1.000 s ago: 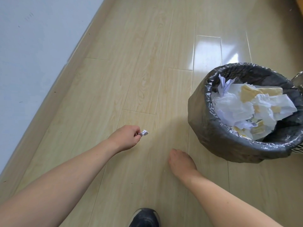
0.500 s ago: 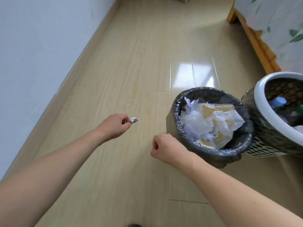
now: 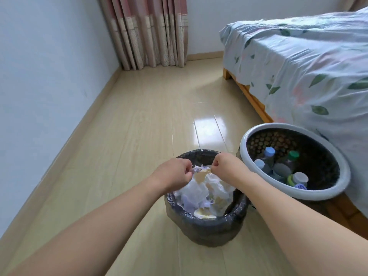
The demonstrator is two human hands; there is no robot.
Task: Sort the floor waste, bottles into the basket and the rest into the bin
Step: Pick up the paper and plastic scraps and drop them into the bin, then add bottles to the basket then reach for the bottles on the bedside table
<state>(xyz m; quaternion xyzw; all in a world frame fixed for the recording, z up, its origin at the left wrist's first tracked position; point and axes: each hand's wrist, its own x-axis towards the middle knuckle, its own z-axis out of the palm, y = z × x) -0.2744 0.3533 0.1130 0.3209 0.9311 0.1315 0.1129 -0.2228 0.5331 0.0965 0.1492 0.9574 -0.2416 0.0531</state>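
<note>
Left hand point(image 3: 172, 174) is pinching a small crumpled paper scrap point(image 3: 193, 169) over the bag-lined bin point(image 3: 207, 226), which is holding crumpled paper. Right hand point(image 3: 227, 166) is hovering beside it, fingers curled, gripping nothing visible. Basket point(image 3: 294, 196) of bottles point(image 3: 282, 168) is sitting just right of the bin.

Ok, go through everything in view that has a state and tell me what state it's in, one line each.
bin: upright, bag-lined, heaped with crumpled paper
basket: upright, holding capped bottles
left hand: over the bin, pinching a small paper scrap
right hand: over the bin, fingers curled, contents not visible
curtain: drawn closed
</note>
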